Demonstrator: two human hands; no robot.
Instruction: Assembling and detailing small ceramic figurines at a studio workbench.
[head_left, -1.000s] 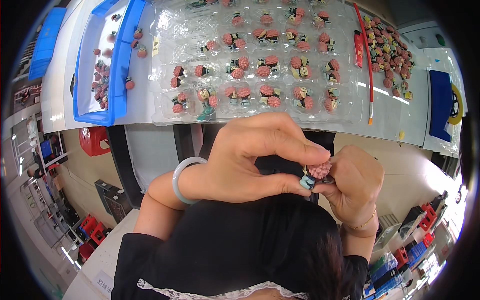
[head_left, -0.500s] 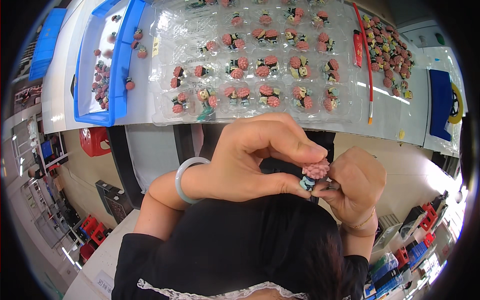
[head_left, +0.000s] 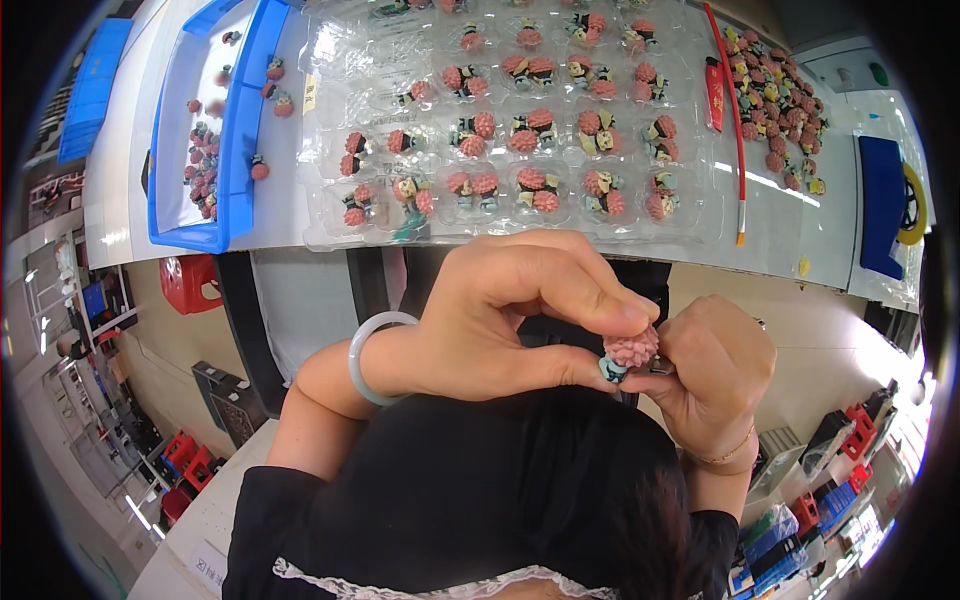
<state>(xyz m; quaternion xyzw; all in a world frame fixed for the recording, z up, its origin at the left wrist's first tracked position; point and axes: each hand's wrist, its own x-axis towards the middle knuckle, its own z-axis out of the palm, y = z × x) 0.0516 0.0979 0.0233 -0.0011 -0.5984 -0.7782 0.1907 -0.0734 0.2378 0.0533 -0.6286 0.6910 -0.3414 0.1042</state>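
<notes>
Pinched between the thumb and fingers of my left hand (head_left: 510, 315) is a small figurine (head_left: 630, 348) with a bumpy pink top and a pale blue and dark lower part. I hold it in front of my chest, just off the near edge of the table. My right hand (head_left: 718, 365) is closed close beside its right side, fingers curled in. A small dark bit shows at the right fingertips, too little to name. On the table ahead lies a clear plastic tray (head_left: 445, 110) with similar figurines, mostly grouped in its compartments.
At left stands a blue bin (head_left: 240, 170) holding more pink figurines, with a few loose beside it. A red-handled brush (head_left: 741, 150) lies right of the tray. Beyond it is a figurine pile (head_left: 775, 105). A red stool (head_left: 188, 283) is below the table.
The figurine has tilted slightly in my left fingers, its lower part now less exposed. My right hand has shifted a little to the right. The trays and bins are unchanged.
</notes>
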